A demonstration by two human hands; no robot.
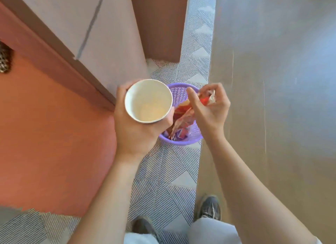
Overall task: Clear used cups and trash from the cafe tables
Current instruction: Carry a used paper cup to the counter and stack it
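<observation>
Left hand (134,127) grips a white paper cup (148,101); right hand (209,109) pinches a red wrapper (183,114) above a purple bin (181,134).

Both bare forearms reach forward, hands close side by side.
The left hand (135,129) wraps its fingers round an upright paper cup (148,101), gripping it from below; the right hand (211,110), wrist bent and fingers curled, pinches a crumpled wrapper (206,98).
</observation>
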